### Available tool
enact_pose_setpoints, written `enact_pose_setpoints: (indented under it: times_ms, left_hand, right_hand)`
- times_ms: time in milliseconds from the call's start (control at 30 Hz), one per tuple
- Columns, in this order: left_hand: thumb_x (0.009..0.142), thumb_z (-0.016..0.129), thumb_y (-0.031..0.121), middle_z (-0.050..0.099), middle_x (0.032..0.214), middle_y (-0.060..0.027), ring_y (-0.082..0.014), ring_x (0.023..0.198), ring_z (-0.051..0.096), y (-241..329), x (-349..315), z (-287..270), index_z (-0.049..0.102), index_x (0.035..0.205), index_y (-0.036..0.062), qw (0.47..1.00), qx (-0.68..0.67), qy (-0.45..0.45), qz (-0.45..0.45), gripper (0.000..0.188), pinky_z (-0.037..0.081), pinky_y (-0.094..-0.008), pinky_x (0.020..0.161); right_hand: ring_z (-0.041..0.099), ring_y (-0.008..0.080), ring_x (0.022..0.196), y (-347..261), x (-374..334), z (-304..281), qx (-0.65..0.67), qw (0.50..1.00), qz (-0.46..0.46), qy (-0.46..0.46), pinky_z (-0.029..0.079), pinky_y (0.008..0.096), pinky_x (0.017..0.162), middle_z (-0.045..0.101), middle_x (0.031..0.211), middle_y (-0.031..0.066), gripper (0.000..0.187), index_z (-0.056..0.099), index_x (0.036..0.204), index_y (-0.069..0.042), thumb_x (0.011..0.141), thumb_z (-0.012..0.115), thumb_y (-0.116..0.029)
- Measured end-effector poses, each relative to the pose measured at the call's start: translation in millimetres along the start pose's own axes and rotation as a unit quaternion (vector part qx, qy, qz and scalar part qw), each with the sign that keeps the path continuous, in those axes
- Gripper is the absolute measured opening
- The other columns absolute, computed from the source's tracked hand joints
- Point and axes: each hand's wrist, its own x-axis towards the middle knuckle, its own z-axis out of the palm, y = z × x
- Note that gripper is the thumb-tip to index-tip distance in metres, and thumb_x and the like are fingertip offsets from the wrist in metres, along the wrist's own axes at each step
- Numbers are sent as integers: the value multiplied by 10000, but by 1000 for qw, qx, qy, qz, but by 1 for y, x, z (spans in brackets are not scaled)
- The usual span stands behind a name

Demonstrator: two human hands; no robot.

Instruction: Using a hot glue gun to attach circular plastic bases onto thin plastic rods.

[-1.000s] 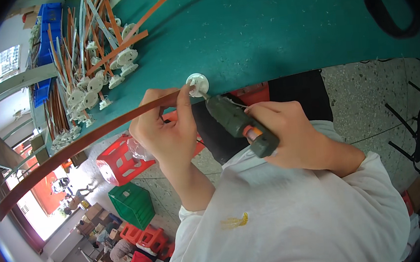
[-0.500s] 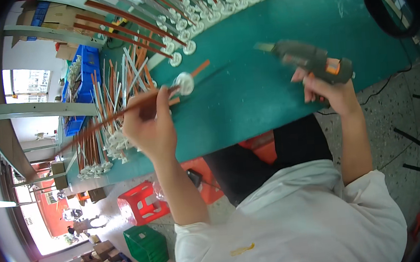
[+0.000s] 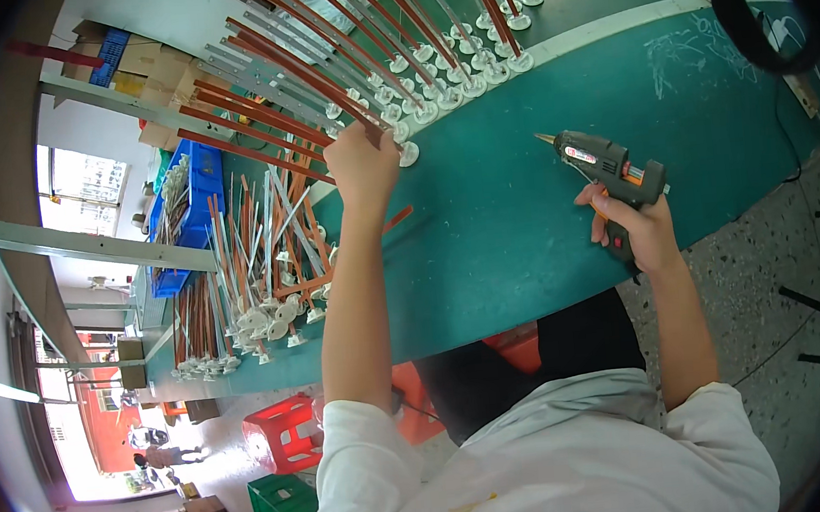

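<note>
My left hand [image 3: 363, 167] is closed around the lower end of a brown strip, next to a white round base [image 3: 408, 154] at the near left end of the standing rows. My fingertips are partly hidden behind the hand. Brown and grey strips on white round bases [image 3: 425, 112] stand close together just beyond it. In my right hand [image 3: 637, 226] is a dark hot glue gun [image 3: 607, 163] with an orange part, held above the table, its nozzle pointing left and away. A short brown strip [image 3: 397, 220] lies on the table near my left forearm.
Loose strips with white bases [image 3: 274, 317] are heaped on the green table [image 3: 487, 239] at left. A blue crate [image 3: 202, 196] stands behind them. A pale raised strip [image 3: 586, 41] runs along the far side. Red stools [image 3: 284, 433] and a green crate [image 3: 286, 511] are on the floor.
My left hand has carried the brown strip with its white base away from me, to the standing rows. My right hand has lowered slightly with the glue gun. The view has shifted a little.
</note>
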Motion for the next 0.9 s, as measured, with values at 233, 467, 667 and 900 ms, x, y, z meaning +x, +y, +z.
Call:
enact_pose_setpoints:
  times_ms: [233,467,667,900]
  left_hand:
    - [770,776,327,722,728,-155,-307,676,714,-22,-7,-11,748,811,-10,1000,14,8,-7,341,559,-388,666]
    - [837,785,205,722,697,-78,-123,670,708,-50,-117,-125,741,867,12,975,-144,132,-107,200,548,-292,622]
    - [800,777,294,753,859,-135,-298,777,734,-260,-116,-205,754,907,29,947,197,178,-182,286,575,-400,705]
    - [799,743,321,736,932,-197,-391,898,713,-327,-141,-216,775,971,91,900,305,-45,-308,289,582,-481,796]
  right_hand:
    - [619,168,566,14,4,-1,4,999,-12,-41,465,276,490,704,959,151,136,674,994,15,912,639,-87]
    - [604,151,573,21,3,-13,-7,999,-45,-24,458,276,486,681,1016,152,175,647,1067,11,949,619,-115]
    - [596,139,581,23,3,-12,-50,997,-46,-25,454,275,495,675,1016,134,141,655,1044,-21,956,617,-125]
    - [592,135,586,20,-2,-5,-79,996,-51,-2,452,273,506,681,1009,127,140,656,1034,-23,951,629,-132]
